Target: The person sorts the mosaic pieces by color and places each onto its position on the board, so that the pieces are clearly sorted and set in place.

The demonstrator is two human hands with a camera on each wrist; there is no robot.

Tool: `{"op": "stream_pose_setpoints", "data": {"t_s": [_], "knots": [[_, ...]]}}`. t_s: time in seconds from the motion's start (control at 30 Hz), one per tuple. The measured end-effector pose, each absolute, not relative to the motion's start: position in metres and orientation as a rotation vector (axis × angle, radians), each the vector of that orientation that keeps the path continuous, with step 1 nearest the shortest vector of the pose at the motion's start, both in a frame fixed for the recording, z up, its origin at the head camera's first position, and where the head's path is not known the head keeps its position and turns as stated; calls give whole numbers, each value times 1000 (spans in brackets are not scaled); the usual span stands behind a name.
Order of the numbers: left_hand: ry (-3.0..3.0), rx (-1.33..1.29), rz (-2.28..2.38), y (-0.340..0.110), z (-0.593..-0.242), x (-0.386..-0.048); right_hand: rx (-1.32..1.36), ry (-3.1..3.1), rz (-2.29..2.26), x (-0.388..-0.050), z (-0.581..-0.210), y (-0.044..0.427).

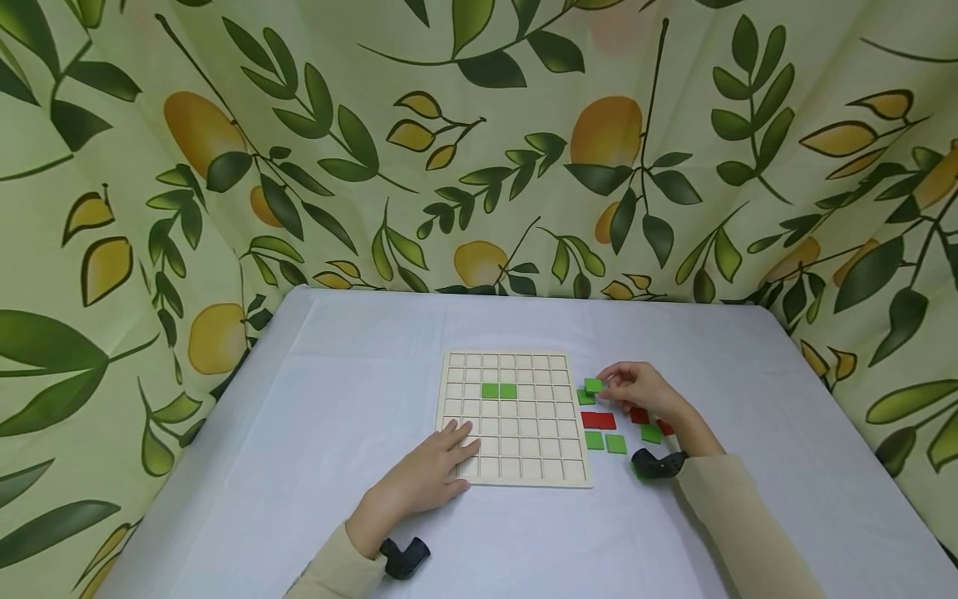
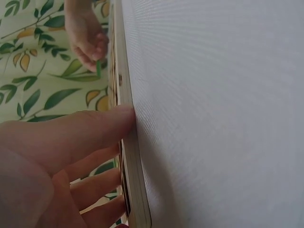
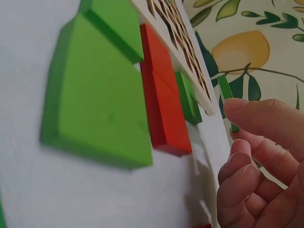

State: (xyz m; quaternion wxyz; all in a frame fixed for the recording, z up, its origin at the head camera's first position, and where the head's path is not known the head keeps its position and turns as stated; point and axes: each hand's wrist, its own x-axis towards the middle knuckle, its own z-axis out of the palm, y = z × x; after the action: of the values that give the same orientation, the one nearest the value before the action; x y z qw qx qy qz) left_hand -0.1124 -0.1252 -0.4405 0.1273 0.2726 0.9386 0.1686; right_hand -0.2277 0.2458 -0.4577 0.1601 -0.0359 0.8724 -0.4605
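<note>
A pale wooden grid board lies on the table with two green square tiles side by side in its upper cells. My left hand rests at the board's lower left corner. In the left wrist view its thumb touches the board's side edge, and the other fingers reach over the top. Just right of the board, my right hand pinches a green square tile between thumb and fingers, raised above the table. Under it lies another green tile.
Red tiles lie close to the board's right edge, with more green tiles below them. Further right, other red tiles and a green one lie near my right wrist. White cloth covers the table; a leaf-patterned curtain hangs behind.
</note>
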Motion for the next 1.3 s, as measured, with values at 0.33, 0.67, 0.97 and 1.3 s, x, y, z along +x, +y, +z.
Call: {"op": "stream_pose_setpoints", "data": {"t_s": [0.33,0.67,0.97,1.3], "knots": [[2735,802,476,-125,-440,-112,-119,2497,-1321,-223,-454,233],[2733,780,492,-124,-438,-110,-191,2500,-1354,-219,-455,222],[2737,796,494,-124,-439,-111,-219,2503,-1370,-218,-456,212],[2733,776,523,-123,-441,-111,-180,2487,-1390,-218,-456,202]]}}
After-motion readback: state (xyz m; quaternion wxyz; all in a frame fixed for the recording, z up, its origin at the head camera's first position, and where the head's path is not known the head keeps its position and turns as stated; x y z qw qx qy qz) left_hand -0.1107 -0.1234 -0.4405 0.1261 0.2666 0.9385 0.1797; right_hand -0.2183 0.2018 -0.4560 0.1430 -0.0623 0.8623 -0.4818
